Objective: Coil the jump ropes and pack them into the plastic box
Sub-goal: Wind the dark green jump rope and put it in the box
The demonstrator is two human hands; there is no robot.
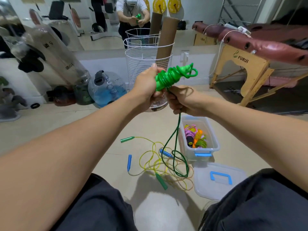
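The fingers [154,95] of the left hand [146,87] curl round the green handles [171,77] of a jump rope, held up at chest height with bright green rope wound tightly about them. Just beside it, the right hand [181,100] closes its fingers round the dark green rope [175,144], which hangs from the fist down to the floor [83,127] and loops there. Below lie more loose jump ropes [155,164] in a tangle, yellow and clear, with green and blue handles. The plastic box [200,150] stands open near the tangle, coiled ropes [195,135] inside it. Its lid [218,179] lies on the floor just beside it.
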